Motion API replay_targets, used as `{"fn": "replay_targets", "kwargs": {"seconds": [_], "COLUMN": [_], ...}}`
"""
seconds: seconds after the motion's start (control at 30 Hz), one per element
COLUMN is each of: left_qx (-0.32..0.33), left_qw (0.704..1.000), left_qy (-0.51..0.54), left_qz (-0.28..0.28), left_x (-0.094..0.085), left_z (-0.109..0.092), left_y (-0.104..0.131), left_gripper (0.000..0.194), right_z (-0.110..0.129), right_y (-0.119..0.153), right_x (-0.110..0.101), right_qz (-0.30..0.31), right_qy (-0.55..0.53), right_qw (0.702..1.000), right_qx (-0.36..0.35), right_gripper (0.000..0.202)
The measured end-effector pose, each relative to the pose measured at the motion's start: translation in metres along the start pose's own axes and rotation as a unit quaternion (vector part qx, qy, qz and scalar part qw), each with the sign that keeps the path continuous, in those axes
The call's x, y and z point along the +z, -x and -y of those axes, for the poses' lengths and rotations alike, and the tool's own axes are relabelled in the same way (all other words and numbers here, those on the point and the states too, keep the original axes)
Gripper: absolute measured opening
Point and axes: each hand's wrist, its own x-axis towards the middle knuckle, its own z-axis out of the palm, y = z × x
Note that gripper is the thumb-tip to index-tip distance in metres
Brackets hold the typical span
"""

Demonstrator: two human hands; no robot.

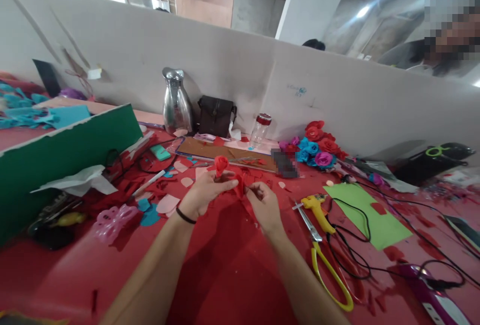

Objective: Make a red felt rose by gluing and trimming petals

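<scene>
Head view: nearest, on the red tabletop (221, 285), yellow-handled scissors (332, 277) lie open to the right of the forearms, with a purple and white device (435, 295) farther right. The left hand (206, 192), a dark band (185, 215) on its wrist, is partly closed, its fingers curled around the base of a red rose (221, 164) that stands upright above them, in front of the body; its thumb reaches to a loose red petal (240, 186) just beside the bloom. The right hand (264, 204) is mostly closed, thumb and forefinger pinched together at that petal's right edge. Left of the hands lie a pink openwork piece (114, 222) and blue cutouts (150, 213); to the right, a yellow glue gun (317, 210) sits beside a light green sheet (367, 215). Beyond the hands is a brown board (210, 154), with a bunch of red, blue and pink flowers (318, 146) to its right. Behind the board stand a lidded glass jar (260, 132), a dark bag (216, 116) and a metal jug (177, 102), before a pale partition (232, 65). Past it, a blurred person (416, 55) shows at upper right.
</scene>
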Motion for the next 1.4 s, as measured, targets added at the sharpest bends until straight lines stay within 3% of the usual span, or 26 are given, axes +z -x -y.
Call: {"fn": "replay_targets", "kwargs": {"seconds": [0.1,0.23,0.37,0.47,0.53,0.67,0.73,0.83,0.93,1.0,1.07,1.1,1.17,1.2,1.27,1.4], "left_qx": [0.009,0.026,0.077,0.063,0.057,0.022,0.005,-0.015,-0.031,-0.048,-0.070,-0.074,-0.077,-0.075,-0.066,-0.068], "left_qw": [1.000,0.999,0.991,0.994,0.996,0.999,0.999,0.997,0.991,0.988,0.988,0.989,0.989,0.988,0.984,0.968], "left_qy": [-0.001,0.002,0.010,0.000,0.002,-0.015,-0.023,-0.061,-0.095,-0.107,-0.099,-0.085,-0.068,-0.070,-0.097,-0.182], "left_qz": [-0.013,-0.048,-0.106,-0.086,-0.070,-0.019,0.026,0.048,0.088,0.099,0.095,0.094,0.103,0.114,0.138,0.160], "left_x": [0.006,-0.010,-0.035,-0.042,-0.035,-0.007,0.006,0.019,0.022,0.021,0.020,0.020,0.021,0.022,0.024,0.031], "left_z": [0.009,0.008,-0.007,-0.012,-0.010,-0.002,0.002,0.005,0.006,0.007,0.007,0.007,0.007,0.007,0.006,0.005], "left_y": [-0.004,-0.010,-0.009,-0.008,-0.007,-0.003,0.000,0.004,0.006,0.007,0.008,0.008,0.009,0.010,0.012,0.015], "left_gripper": [0.023,0.027,0.026,0.025,0.027,0.027,0.024,0.020,0.018,0.019,0.022,0.023,0.025,0.025,0.026,0.031], "right_z": [-0.004,-0.008,-0.012,-0.011,-0.006,0.006,0.010,0.012,0.010,0.007,0.001,-0.003,-0.010,-0.013,-0.018,-0.024], "right_y": [0.001,0.003,0.014,0.019,0.018,0.013,0.013,0.019,0.030,0.038,0.044,0.045,0.044,0.042,0.034,0.011], "right_x": [-0.005,-0.007,0.009,0.021,0.020,0.007,0.002,-0.008,-0.037,-0.073,-0.117,-0.138,-0.172,-0.183,-0.191,-0.181], "right_qz": [-0.031,-0.076,0.005,0.062,0.042,0.027,0.042,0.038,0.047,0.005,-0.093,-0.114,-0.119,-0.098,-0.071,-0.040], "right_qy": [-0.027,-0.006,0.115,0.177,0.144,-0.030,-0.059,-0.048,0.031,0.154,0.308,0.396,0.529,0.565,0.591,0.612], "right_qw": [0.999,0.997,0.993,0.982,0.988,0.998,0.996,0.996,0.998,0.988,0.947,0.911,0.840,0.819,0.803,0.789], "right_qx": [0.015,0.015,-0.009,-0.027,-0.027,0.046,0.055,0.058,0.042,-0.002,-0.020,-0.017,0.009,0.025,0.032,0.049], "right_gripper": [0.019,0.014,0.009,0.011,0.018,0.023,0.021,0.015,0.018,0.018,0.019,0.022,0.030,0.031,0.029,0.034]}}
